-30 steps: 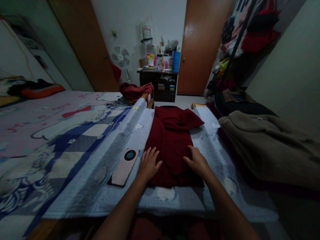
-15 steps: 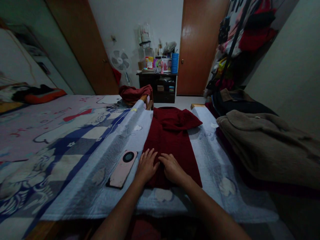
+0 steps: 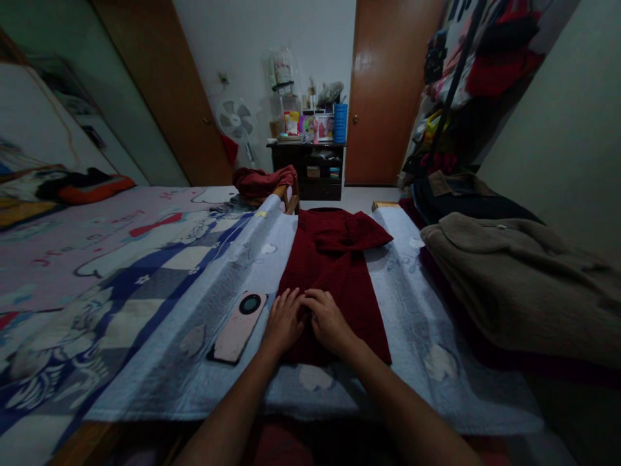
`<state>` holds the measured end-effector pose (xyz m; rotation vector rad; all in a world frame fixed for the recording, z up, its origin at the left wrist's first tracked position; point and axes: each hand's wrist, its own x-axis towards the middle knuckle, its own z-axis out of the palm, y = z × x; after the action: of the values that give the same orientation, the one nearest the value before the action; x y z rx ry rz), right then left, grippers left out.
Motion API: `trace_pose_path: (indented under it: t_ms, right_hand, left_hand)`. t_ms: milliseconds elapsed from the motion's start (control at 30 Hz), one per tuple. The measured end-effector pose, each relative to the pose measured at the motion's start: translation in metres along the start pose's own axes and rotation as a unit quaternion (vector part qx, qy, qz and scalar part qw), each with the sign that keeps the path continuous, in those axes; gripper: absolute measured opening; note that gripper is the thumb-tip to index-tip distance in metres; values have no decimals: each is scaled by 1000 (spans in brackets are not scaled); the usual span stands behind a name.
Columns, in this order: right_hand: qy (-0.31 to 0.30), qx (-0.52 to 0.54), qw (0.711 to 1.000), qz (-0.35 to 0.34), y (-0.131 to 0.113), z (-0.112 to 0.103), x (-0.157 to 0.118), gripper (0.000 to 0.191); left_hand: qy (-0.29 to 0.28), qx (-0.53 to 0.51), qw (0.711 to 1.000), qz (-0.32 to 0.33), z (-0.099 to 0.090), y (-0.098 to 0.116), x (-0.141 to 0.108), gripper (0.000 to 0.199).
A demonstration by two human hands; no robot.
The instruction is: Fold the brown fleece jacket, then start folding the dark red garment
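A dark red garment (image 3: 349, 291) lies spread in front of me, a sleeve folded across its far part. My left hand (image 3: 286, 320) rests palm down on its near left part, fingers stretched out. Beside it, my right hand (image 3: 330, 318) lies on the cloth with fingers bent forward, their tips meeting or overlapping my left hand's index side. Neither hand visibly grips the fabric. A pink phone (image 3: 240, 329) with a round dark camera ring lies face down, left of my left hand.
A pale blue cloth (image 3: 310, 395) covers the surface under the garment. Folded clothes, a brown fleece (image 3: 509, 278) on top, are stacked at right. A bed with a patterned sheet (image 3: 145, 259) adjoins at left. Another reddish cloth (image 3: 264, 180) hangs over a wooden post.
My right hand has shifted slightly left, so its fingertips now reach my left hand. The left hand, garment and phone stay in place. The camera view has turned slightly.
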<state>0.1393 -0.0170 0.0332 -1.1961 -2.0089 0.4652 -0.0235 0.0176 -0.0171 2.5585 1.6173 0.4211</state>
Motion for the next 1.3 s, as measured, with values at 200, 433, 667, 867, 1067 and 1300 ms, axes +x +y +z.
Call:
trace_pose_path:
  t_ms: [200,433,667,867,1067,1300]
  right_hand:
    - [50,16,998,20,4,-16,-16,53]
    - [87,-56,990,93,13,-45,-48,13]
    - [-4,-245,938,243,33,-63,-76,11]
    - [-9,-245,957,157,28,-65,-60,7]
    - [-77,-197,969,126,19,-44,-41,11]
    - [-104,-201,963,144,19,-36,-44,14]
  left_hand:
    - [2,2,1000,-5,-3,3,1,49]
    - [11,-5,1000,-4,-6,5,0,49]
    - [26,-45,999,-12,0,2,0,48]
    - [93,-140,982,-89,-12,-16,31,36]
    - [19,-134,972,-189,-32,-30,89,40]
    - [-56,-111,958,-258,-25,-42,110,40]
